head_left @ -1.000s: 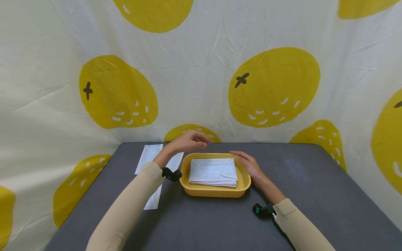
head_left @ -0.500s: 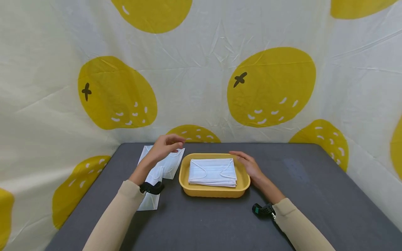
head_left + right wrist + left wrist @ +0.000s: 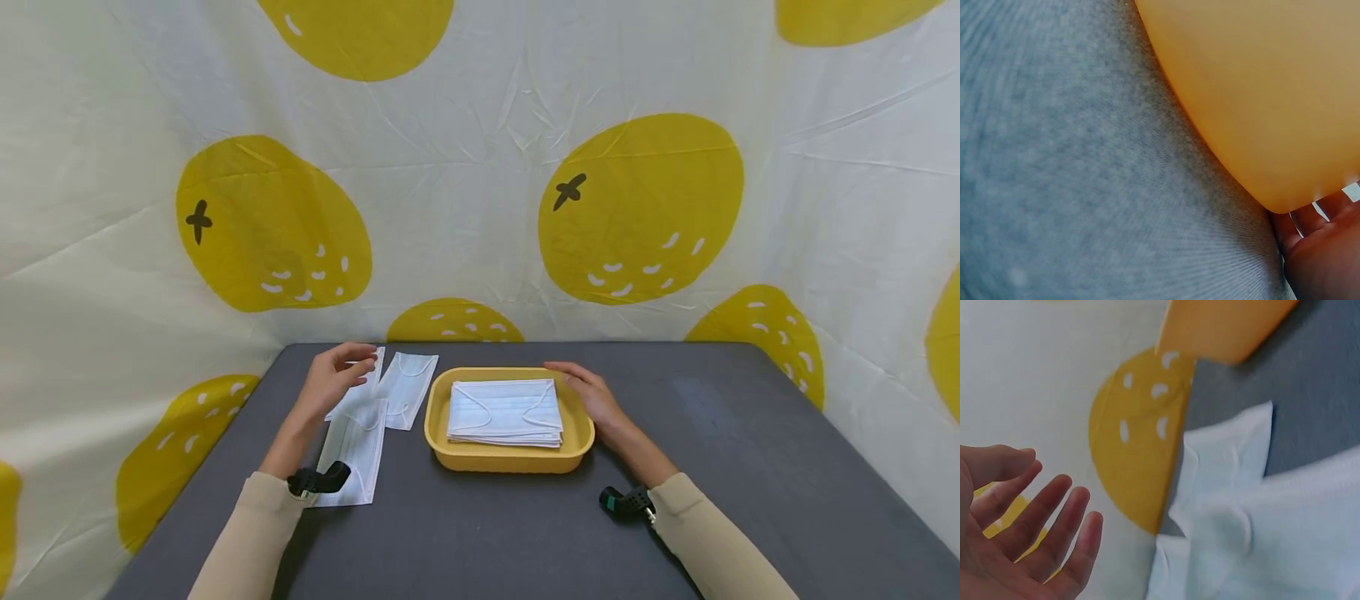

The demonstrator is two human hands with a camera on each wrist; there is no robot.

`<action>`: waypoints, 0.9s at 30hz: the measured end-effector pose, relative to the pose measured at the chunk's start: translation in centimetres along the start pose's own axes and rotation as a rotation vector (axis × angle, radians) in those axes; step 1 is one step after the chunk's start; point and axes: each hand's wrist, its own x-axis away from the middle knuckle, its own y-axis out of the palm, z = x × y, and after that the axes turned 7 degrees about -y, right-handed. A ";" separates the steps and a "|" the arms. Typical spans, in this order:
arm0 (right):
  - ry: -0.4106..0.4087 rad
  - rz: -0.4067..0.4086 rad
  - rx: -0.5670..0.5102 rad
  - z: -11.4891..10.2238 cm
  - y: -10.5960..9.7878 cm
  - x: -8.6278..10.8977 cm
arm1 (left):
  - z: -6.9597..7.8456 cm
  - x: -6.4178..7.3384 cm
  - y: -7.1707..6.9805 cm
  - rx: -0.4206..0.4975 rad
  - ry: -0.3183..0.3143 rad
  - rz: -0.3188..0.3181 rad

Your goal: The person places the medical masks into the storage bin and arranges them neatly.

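My left hand point(image 3: 335, 382) hovers with loosely spread fingers above the left group of masks. Nothing is between its fingers in the left wrist view. Below and beside it lie several pale blue face masks with white ear loops: a front mask point(image 3: 356, 454), a back right mask point(image 3: 407, 388) and at least one partly covered by the hand. A yellow tray point(image 3: 506, 461) holds a neat stack of face masks point(image 3: 505, 412). My right hand point(image 3: 597, 404) rests along the tray's right end, its fingers extended at the far right rim. Its thumb is hidden.
Everything lies on a dark grey table point(image 3: 480, 533). A white curtain point(image 3: 450, 208) with yellow fruit prints hangs behind the table and along its left side. Black wrist straps point(image 3: 318, 479) sit below both hands.
My left hand has moved left from behind the tray, past the back right mask, to above the left masks. My right hand and the tray stay in place.
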 end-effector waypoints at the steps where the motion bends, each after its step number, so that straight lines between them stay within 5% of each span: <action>1: -0.003 0.001 0.000 0.0 0.0 0.0 | -0.4 0.1 -0.3 0.002 -0.010 0.014; 9: -0.017 0.003 -0.006 -0.3 0.1 0.0 | -3.1 0.2 -1.4 -0.030 -0.104 0.085; 19: -0.024 -0.003 -0.027 0.0 0.5 0.0 | -5.3 0.3 -2.5 -0.339 -0.107 0.154; 27: -0.041 0.007 -0.016 0.0 0.3 0.2 | -6.1 0.3 -2.6 -0.406 -0.147 0.132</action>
